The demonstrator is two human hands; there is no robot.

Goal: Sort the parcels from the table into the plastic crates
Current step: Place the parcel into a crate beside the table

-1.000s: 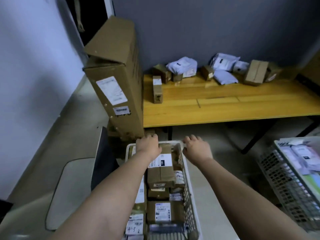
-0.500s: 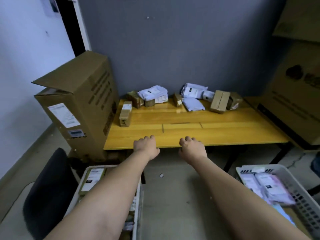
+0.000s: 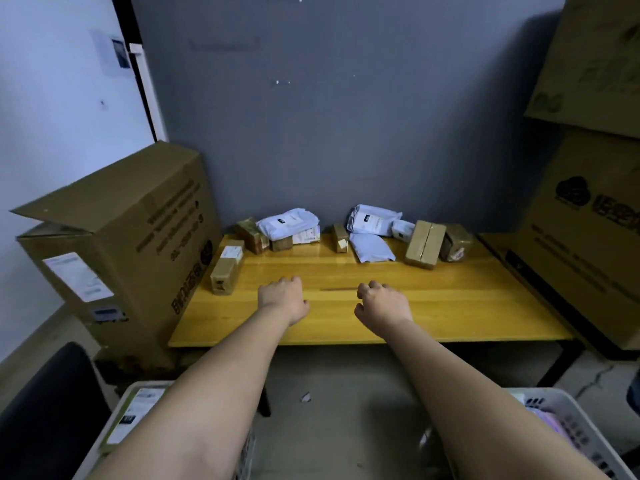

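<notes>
Two empty, loosely curled hands [image 3: 283, 299] [image 3: 382, 304] hover over the table [image 3: 450, 306], cartons [image 3: 114, 244] flanking.

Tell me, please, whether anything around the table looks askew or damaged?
The big carton left of the table leans, its top flap hanging open. A paper scrap lies on the floor. Parcels look intact.

A yellow wooden surface [image 3: 450, 306] stands against the grey wall. Along its far edge lie brown boxes [image 3: 425, 248] and white mailer bags [image 3: 370, 247], with one long brown box [image 3: 227, 268] at the far-left corner.
</notes>
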